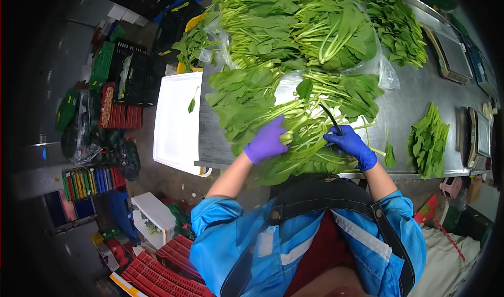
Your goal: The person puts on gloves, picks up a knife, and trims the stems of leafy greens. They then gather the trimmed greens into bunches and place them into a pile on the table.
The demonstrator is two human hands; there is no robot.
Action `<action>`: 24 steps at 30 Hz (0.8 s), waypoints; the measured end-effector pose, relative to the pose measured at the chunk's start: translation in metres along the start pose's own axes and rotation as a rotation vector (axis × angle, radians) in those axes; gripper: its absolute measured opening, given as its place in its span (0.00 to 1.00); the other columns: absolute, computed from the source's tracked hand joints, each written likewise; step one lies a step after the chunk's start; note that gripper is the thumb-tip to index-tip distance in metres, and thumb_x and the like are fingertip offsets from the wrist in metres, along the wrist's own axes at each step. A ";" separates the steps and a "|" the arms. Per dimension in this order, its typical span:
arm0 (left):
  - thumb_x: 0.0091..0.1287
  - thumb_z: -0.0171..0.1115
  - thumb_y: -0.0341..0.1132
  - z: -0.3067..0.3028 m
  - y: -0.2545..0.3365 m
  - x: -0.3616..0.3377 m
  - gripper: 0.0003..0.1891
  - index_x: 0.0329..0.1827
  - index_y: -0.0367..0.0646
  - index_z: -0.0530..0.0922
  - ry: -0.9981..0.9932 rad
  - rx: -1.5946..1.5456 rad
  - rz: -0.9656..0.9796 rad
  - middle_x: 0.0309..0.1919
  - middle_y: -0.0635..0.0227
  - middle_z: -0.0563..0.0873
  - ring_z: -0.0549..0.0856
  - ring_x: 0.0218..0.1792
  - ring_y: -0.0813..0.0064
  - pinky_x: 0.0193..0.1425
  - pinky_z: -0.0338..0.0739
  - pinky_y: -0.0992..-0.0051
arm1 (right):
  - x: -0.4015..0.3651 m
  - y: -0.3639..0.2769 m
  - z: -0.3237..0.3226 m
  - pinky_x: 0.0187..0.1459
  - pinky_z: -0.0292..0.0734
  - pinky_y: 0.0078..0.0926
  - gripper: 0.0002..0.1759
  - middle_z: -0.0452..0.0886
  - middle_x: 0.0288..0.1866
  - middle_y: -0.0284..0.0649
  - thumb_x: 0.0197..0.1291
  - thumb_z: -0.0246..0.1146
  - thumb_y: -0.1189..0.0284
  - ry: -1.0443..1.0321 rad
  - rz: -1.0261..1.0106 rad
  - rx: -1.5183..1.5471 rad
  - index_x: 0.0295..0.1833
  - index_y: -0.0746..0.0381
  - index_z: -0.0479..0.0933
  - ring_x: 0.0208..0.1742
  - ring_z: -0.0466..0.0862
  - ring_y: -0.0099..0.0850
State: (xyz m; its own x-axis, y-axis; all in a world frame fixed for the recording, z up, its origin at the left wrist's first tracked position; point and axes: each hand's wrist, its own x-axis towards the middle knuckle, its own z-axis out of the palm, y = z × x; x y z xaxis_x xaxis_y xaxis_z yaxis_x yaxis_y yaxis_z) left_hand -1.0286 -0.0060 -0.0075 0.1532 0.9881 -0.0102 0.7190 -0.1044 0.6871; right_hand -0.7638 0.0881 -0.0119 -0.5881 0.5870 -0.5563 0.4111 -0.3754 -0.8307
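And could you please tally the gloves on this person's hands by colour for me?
Purple: 1, on the left hand
Blue: 1, on the right hand
Total: 2

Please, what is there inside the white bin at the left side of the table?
In the white bin, one leaf with a thin stem shows. The table covers the bin's right part; what lies there cannot be seen.

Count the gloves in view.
2: the purple glove on the left hand, gripping leafy stems, and the blue glove on the right hand, holding a dark curved tool. Others may be hidden.
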 end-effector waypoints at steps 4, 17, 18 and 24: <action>0.51 0.69 0.35 -0.004 0.044 0.015 0.20 0.45 0.36 0.77 -0.172 -0.425 -0.096 0.35 0.62 0.84 0.82 0.36 0.72 0.46 0.76 0.76 | -0.002 -0.018 0.021 0.20 0.65 0.19 0.16 0.72 0.18 0.31 0.54 0.68 0.60 0.032 -0.123 -0.137 0.30 0.63 0.78 0.18 0.69 0.16; 0.51 0.69 0.37 -0.008 0.052 0.016 0.12 0.31 0.38 0.79 -0.176 -0.249 -0.113 0.21 0.58 0.80 0.76 0.21 0.71 0.30 0.72 0.71 | -0.004 -0.006 0.040 0.23 0.67 0.21 0.15 0.72 0.17 0.32 0.45 0.74 0.65 0.057 -0.347 -0.215 0.26 0.64 0.77 0.20 0.69 0.17; 0.51 0.69 0.37 -0.011 0.053 0.017 0.12 0.31 0.38 0.79 -0.176 -0.250 -0.113 0.21 0.58 0.80 0.76 0.21 0.71 0.30 0.72 0.71 | -0.004 -0.004 0.039 0.23 0.68 0.22 0.15 0.73 0.17 0.33 0.45 0.73 0.66 0.012 -0.385 -0.219 0.26 0.64 0.76 0.19 0.70 0.20; 0.52 0.69 0.38 -0.029 0.043 0.014 0.14 0.34 0.36 0.79 -0.445 -0.191 -0.140 0.23 0.56 0.81 0.81 0.25 0.71 0.34 0.75 0.72 | 0.001 0.008 0.039 0.25 0.70 0.26 0.13 0.74 0.17 0.41 0.41 0.70 0.69 0.116 -0.622 -0.701 0.23 0.65 0.73 0.19 0.74 0.29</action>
State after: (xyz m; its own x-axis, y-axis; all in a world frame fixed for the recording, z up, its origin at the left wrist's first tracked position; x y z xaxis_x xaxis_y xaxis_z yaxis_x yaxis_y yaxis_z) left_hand -1.0157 0.0062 0.0430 0.3684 0.8430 -0.3920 0.6227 0.0893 0.7773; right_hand -0.7879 0.0577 -0.0195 -0.7856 0.6185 0.0190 0.3944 0.5241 -0.7548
